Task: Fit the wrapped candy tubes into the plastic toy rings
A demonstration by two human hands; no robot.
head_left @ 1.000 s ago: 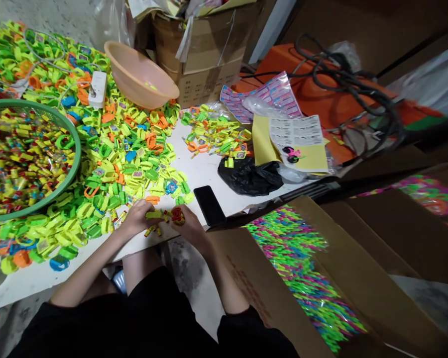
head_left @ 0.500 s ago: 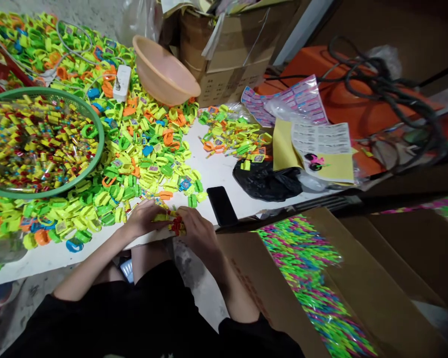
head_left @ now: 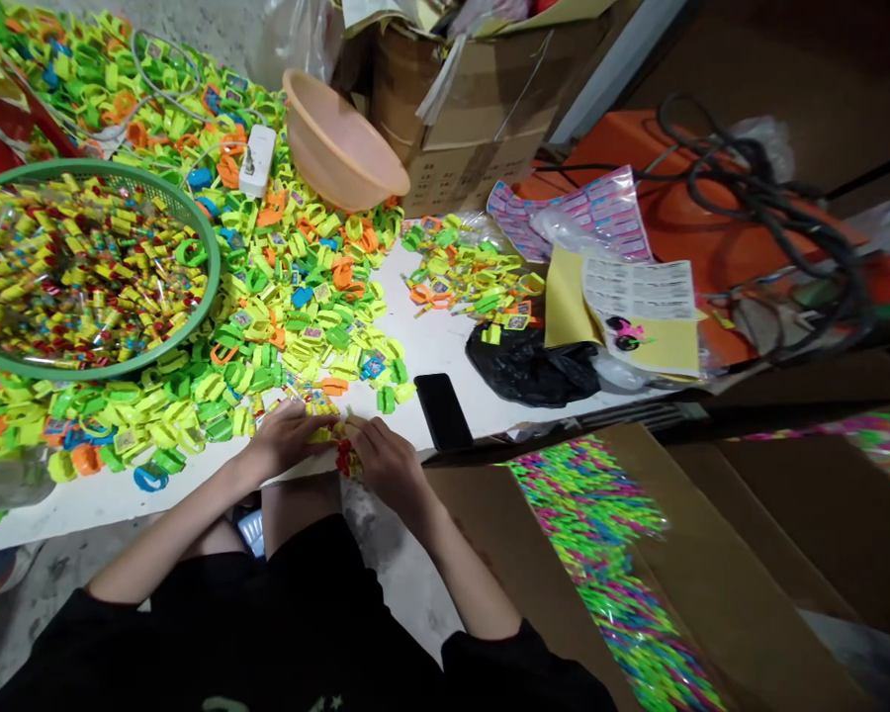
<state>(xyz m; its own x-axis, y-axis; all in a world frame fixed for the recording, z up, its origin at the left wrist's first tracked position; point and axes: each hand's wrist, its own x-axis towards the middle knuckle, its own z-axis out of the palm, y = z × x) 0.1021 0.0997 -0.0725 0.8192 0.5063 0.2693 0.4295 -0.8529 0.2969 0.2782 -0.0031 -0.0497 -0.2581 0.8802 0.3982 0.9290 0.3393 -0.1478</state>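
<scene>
The right hand (head_left: 387, 463) grasps small red-and-yellow pieces (head_left: 347, 458) at the near edge of the white table (head_left: 404, 341). At its 9 o'clock, the left hand (head_left: 283, 440) curls its fingers toward the same pieces; whether it grips any I cannot tell. From the hands, a black phone (head_left: 443, 411) lies between 2 and 3 o'clock, loose bright plastic bands (head_left: 297, 336) spread around 11, a green basket (head_left: 209, 297) of small pieces sits at 10, and a peach basin (head_left: 345, 153) tilts at 12.
</scene>
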